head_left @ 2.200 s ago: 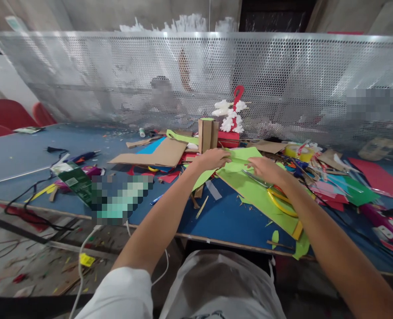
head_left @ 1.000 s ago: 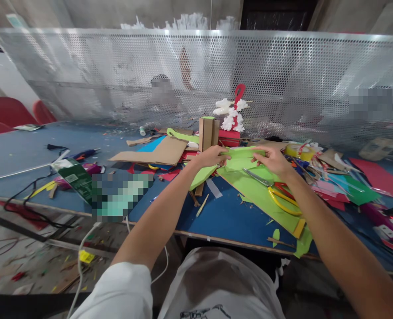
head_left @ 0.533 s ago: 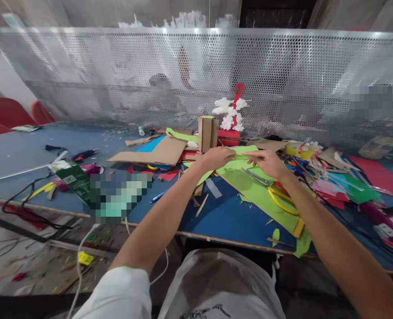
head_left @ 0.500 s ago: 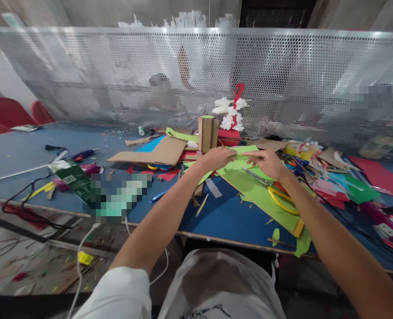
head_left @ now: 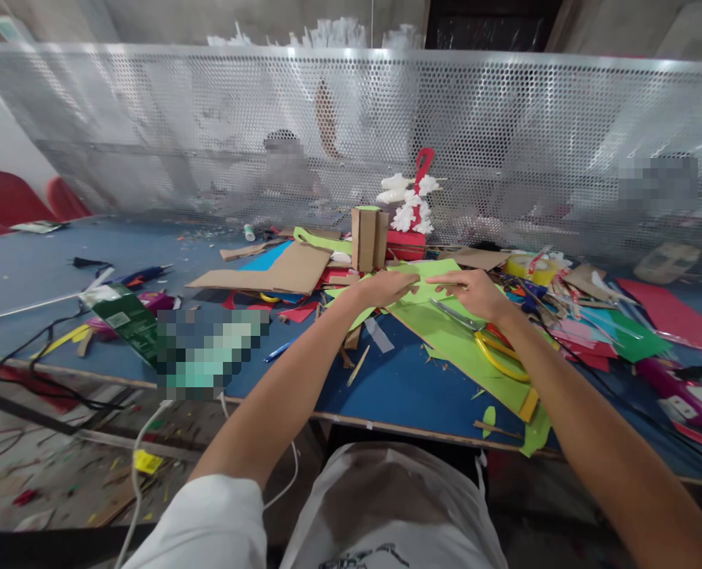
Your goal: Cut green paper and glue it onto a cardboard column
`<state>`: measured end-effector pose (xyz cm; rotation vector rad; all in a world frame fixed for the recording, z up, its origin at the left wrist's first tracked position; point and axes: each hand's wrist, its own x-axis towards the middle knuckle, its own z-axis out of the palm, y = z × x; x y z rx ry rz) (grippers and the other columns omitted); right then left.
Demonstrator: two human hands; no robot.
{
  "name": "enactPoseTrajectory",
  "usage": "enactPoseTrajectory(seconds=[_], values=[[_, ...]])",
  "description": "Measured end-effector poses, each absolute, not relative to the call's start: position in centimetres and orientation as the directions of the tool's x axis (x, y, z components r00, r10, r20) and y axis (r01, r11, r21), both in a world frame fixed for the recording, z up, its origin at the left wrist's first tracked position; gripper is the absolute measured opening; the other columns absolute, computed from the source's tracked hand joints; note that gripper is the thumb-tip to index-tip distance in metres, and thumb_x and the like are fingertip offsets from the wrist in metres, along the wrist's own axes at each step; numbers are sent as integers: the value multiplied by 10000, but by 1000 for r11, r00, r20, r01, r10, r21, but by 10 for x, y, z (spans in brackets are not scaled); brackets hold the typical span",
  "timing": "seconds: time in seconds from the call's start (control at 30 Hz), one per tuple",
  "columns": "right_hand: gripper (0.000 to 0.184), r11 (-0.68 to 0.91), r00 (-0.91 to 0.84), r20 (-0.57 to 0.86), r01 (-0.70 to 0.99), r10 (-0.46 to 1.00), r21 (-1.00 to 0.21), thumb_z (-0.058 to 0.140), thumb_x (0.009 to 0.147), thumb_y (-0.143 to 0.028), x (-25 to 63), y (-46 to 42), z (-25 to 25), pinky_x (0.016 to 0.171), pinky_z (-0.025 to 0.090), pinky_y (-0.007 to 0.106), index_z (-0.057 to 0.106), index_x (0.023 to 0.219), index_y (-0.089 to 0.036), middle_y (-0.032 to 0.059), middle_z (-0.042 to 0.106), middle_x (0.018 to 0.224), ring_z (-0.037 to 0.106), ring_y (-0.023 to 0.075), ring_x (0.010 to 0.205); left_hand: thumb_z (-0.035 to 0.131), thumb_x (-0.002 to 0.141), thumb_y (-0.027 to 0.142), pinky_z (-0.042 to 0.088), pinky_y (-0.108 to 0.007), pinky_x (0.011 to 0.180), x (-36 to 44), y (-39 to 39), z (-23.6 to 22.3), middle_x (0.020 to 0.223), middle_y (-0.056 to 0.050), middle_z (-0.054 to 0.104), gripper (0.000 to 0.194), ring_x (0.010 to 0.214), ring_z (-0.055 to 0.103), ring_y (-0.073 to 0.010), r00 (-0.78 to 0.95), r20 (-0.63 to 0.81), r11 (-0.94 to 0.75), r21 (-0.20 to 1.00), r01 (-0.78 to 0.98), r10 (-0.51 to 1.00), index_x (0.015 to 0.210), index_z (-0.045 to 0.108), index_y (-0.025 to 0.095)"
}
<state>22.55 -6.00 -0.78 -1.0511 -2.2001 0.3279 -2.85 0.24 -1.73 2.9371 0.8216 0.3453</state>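
No word, brand or number is coming through legibly. Well to the left of the left hand (head_left: pixel 390 286), a green box (head_left: pixel 122 318) is resting on the counter (head_left: pixel 351 395) and bearing a white, barcode-like patch (head_left: pixel 115 319); its lines and the pale marks beside it are appearing too small to read. Nearer the wearer than either hand, a white shirt (head_left: pixel 386 498) is showing dark print (head_left: pixel 367 556), which the lower edge is cutting off, so no letter is resolving. Below and left of the left hand, a yellow scrap (head_left: pixel 148 461) is lying on the floor, carrying faint dark marks that are blurring past reading.
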Motion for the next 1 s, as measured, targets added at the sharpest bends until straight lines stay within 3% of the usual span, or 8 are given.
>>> enactPoseTrajectory(seconds=[0.27, 0.4, 0.5, 0.63, 0.8, 0.9, 1.0], values=[[367, 624, -500, 441, 756, 745, -198, 577, 1000, -228, 218, -60, -10, 1024, 564, 389, 780, 1306, -230, 81, 788, 1263, 754, 284, 1155, 378, 1042, 174, 428, -303, 689, -23, -10, -9, 1034, -123, 763, 305, 884, 707, -237, 787, 88, -790, -9, 614, 611, 1213, 631, 166], [430, 618, -567, 363, 786, 739, -30, 520, 991, -137, 217, -56, -13, 994, 557, 361, 742, 1353, -201, 102, 776, 1292, 748, 275, 1155, 428, 988, 136, 444, -302, 699, -18, -10, -12, 1051, -126, 766, 305, 894, 707, -244, 798, 47, -798, -26, 602, 601, 1194, 651, 166], [506, 618, -597, 322, 785, 735, 45, 533, 905, -28, 217, -55, -13, 940, 546, 325, 738, 1330, -212, 90, 791, 1253, 745, 259, 1120, 471, 937, 108, 449, -294, 688, -16, -11, -11, 1035, -124, 760, 300, 854, 694, -232, 796, 37, -797, 16, 604, 604, 1163, 662, 164], [556, 627, -609, 317, 777, 727, 56, 519, 816, 52, 220, -55, -12, 885, 521, 317, 731, 1262, -204, 78, 801, 1128, 733, 253, 1049, 486, 920, 109, 447, -300, 679, -14, -11, -9, 1019, -123, 743, 262, 837, 670, -229, 811, 35, -811, 59, 582, 584, 1116, 655, 154], [518, 641, -620, 307, 767, 722, 43, 522, 839, 33, 220, -54, -13, 883, 501, 308, 712, 1264, -194, 85, 790, 1117, 717, 240, 1039, 466, 930, 131, 458, -300, 708, -15, -6, -13, 981, -103, 727, 243, 816, 654, -219, 815, 48, -815, 84, 573, 578, 1083, 649, 174], [345, 633, -599, 336, 774, 727, 10, 493, 1005, -150, 217, -57, -12, 927, 499, 339, 725, 1255, -195, 112, 776, 1219, 707, 262, 1091, 452, 934, 134, 452, -298, 697, -16, -5, -14, 990, -98, 730, 249, 805, 657, -215, 807, 37, -808, 68, 586, 589, 1089, 641, 182], [396, 623, -564, 363, 780, 742, -62, 387, 1095, -328, 212, -63, -9, 941, 499, 358, 753, 1188, -209, 111, 776, 1232, 703, 273, 1106, 467, 934, 139, 445, -293, 683, -17, -8, -13, 1013, -103, 745, 260, 812, 671, -217, 793, 29, -794, 29, 608, 608, 1122, 640, 186]])
